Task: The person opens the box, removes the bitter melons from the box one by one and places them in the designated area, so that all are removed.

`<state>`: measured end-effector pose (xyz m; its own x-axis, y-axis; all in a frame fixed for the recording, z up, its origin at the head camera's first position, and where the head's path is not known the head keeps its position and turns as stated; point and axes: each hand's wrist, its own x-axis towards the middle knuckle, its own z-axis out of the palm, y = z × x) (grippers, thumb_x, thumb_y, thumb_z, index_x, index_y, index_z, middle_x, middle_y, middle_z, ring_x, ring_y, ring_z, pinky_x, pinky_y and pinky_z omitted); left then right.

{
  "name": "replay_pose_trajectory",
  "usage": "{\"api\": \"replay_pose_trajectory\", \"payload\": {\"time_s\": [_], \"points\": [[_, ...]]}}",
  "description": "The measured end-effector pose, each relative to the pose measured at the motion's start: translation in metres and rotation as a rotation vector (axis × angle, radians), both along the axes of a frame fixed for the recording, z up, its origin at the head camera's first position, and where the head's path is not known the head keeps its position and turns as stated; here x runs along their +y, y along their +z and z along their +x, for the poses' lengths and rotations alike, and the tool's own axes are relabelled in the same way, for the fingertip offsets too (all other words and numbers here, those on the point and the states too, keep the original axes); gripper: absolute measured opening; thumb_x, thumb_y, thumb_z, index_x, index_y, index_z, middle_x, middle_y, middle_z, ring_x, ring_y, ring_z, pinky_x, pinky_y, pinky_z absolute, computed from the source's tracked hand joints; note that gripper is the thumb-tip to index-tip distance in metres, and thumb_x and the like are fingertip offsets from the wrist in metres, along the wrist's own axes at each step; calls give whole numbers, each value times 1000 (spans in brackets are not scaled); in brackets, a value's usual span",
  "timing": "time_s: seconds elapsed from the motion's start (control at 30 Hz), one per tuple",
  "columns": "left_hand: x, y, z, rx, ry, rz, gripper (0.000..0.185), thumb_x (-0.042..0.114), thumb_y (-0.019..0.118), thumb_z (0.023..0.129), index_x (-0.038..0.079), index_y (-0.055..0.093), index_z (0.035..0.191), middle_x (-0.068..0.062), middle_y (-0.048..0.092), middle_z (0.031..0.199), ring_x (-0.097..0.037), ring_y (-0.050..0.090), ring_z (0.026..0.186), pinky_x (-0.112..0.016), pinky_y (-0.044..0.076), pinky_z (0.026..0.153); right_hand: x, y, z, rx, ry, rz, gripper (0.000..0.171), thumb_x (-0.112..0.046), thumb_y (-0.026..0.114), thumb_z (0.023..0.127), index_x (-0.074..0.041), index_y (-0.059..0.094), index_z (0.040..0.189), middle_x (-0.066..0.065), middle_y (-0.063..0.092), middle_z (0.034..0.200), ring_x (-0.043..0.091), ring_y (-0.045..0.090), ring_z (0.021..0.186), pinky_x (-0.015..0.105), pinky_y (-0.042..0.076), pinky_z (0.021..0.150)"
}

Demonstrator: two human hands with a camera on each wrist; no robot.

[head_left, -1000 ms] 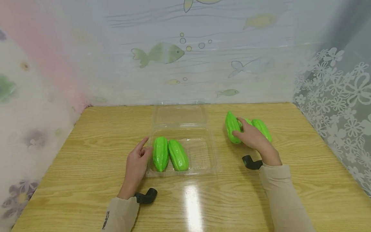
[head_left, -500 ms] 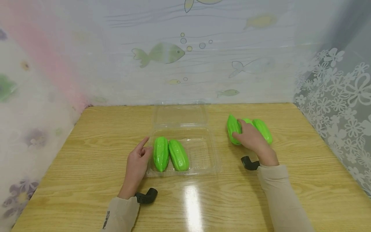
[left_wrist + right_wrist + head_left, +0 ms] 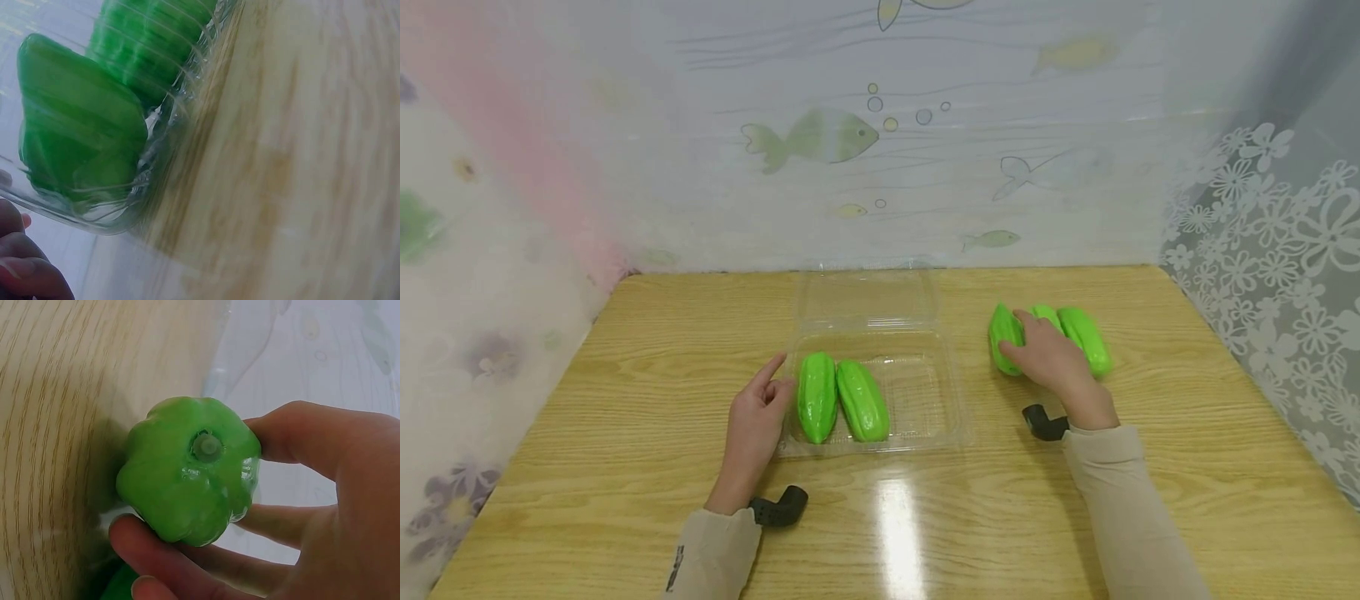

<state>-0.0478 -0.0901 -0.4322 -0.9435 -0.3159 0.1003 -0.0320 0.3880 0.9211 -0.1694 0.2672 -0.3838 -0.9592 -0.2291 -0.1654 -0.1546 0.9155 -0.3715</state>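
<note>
My right hand (image 3: 1054, 358) holds a green ribbed gourd (image 3: 1002, 332) between thumb and fingers, low over the right side of the table. Its stem end (image 3: 207, 447) faces the right wrist view. Just beyond lie another gourd (image 3: 1045, 314), mostly covered by that hand, and a third gourd (image 3: 1086, 340). My left hand (image 3: 756, 425) is at the left edge of a clear plastic clamshell box (image 3: 922, 400), index finger extended along its side. Inside, a pointed gourd (image 3: 816, 398) and a second gourd (image 3: 862, 402) lie side by side in the left part.
The box's transparent lid (image 3: 868, 296) is folded back toward the wall (image 3: 925, 192). Black angled pieces (image 3: 780, 507) are worn at both wrists. The wooden table (image 3: 925, 533) meets patterned sheets at its back and sides.
The right hand has lowered its gourd and shifted it slightly right toward the other two. The rightmost gourd has moved a little to the right. The left hand has stayed in place.
</note>
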Motion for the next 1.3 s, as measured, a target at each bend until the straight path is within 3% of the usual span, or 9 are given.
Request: {"api": "replay_pose_trajectory", "payload": {"time_s": [0.47, 0.8, 1.07, 1.3], "points": [[0, 0, 0, -3, 0, -3, 41, 30, 53, 90, 24, 46, 130, -2, 39, 60, -11, 34, 52, -24, 33, 50, -2, -1, 2, 9, 11, 89, 68, -43, 42, 90, -7, 19, 143, 29, 26, 135, 48, 41, 108, 56, 38, 79], [0, 1, 0, -7, 0, -2, 42, 31, 53, 90, 24, 46, 130, -2, 39, 60, -11, 34, 53, -24, 33, 50, 1, -1, 3, 46, -27, 95, 64, -35, 46, 89, -5, 24, 140, 28, 25, 134, 47, 50, 93, 56, 41, 71], [0, 1, 1, -13, 2, 13, 41, 29, 53, 90, 24, 46, 130, -2, 37, 60, -11, 33, 53, -24, 33, 51, 4, 0, 4, 60, -23, 91, 59, -29, 46, 89, -2, 27, 138, 26, 26, 135, 47, 45, 101, 56, 39, 75], [0, 1, 0, -12, -2, 14, 41, 29, 52, 90, 24, 46, 131, -2, 38, 60, -11, 34, 53, -24, 33, 50, 4, 0, 2, 62, -27, 74, 60, -34, 44, 90, -2, 27, 138, 27, 24, 136, 49, 40, 107, 58, 36, 80]]}}
